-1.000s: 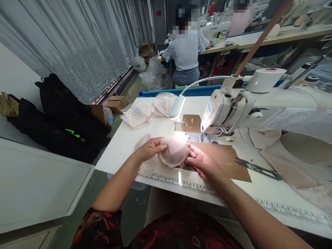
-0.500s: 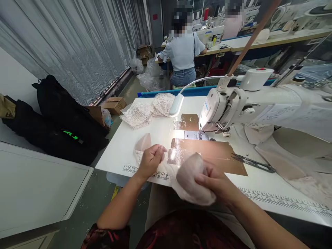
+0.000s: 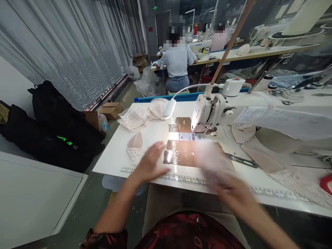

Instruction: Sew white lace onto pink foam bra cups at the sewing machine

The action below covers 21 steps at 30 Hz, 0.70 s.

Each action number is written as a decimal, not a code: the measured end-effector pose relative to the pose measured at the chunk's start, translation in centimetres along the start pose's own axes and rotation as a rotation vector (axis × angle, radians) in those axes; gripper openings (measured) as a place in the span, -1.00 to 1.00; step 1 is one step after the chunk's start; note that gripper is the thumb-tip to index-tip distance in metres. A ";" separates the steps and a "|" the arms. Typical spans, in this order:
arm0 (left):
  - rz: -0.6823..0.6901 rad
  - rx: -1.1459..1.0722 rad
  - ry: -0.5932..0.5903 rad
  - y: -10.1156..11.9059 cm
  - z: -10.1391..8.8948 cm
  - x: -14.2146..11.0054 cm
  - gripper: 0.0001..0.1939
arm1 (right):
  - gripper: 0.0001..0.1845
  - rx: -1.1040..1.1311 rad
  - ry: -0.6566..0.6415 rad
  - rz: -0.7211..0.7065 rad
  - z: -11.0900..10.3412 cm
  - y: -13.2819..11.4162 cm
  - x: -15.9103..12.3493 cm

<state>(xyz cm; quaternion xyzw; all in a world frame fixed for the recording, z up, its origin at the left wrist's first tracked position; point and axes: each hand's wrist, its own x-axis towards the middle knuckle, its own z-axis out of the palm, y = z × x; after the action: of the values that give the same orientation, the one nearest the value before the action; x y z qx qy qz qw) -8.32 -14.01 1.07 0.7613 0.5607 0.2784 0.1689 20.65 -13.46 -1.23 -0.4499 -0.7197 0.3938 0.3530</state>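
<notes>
Motion smears both hands over the front of the white sewing table (image 3: 116, 159). My left hand (image 3: 149, 160) hovers just right of a pale cup and lace piece (image 3: 135, 147) lying on the table; its fingers are too blurred to read. My right hand (image 3: 230, 192) is near the table's front edge. A pale fabric cup (image 3: 210, 155) shows as a blur at its fingers and seems to be held. Both hands are in front of a shiny brown sheet (image 3: 181, 152) under the sewing machine head (image 3: 204, 112).
A gooseneck lamp (image 3: 169, 109) lights the sheet. Lace cups (image 3: 135, 119) are piled at the table's far left. Metal snips (image 3: 241, 160) lie right of the sheet. Black bags (image 3: 52, 128) and a cardboard box (image 3: 110, 109) sit on the left. A person (image 3: 177, 64) sews at a far table.
My right hand lifted the pale cup off the sheet, drew it toward me, then swung it right. My left hand let go and moved forward over the table. The view tilted up.
</notes>
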 end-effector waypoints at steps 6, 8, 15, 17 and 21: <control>0.001 -0.612 -0.483 5.0 2.9 -2.4 -0.44 | -0.93 0.119 -0.420 -0.176 2.2 -4.8 0.1; -0.124 -0.580 -0.322 4.5 3.4 -3.5 -0.70 | -0.88 0.000 -0.254 -0.314 1.2 -5.4 0.3; -0.265 -0.637 -0.183 4.6 1.9 -4.8 -0.65 | -0.80 0.015 0.055 -0.335 -1.7 -5.6 1.8; -0.166 -0.878 -0.418 5.5 1.5 -4.3 -0.54 | -0.83 0.155 -0.190 -0.115 -0.8 -5.4 2.6; -0.136 -0.855 -0.326 6.0 1.7 -2.2 -0.20 | -0.87 0.399 -0.586 0.187 0.7 -4.3 3.5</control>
<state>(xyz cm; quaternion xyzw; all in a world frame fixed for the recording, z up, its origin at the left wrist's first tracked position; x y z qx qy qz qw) -3.21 -17.87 2.56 0.6188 0.4103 0.3496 0.5713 17.26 -11.64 2.75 -0.3041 -0.6550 0.6691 0.1752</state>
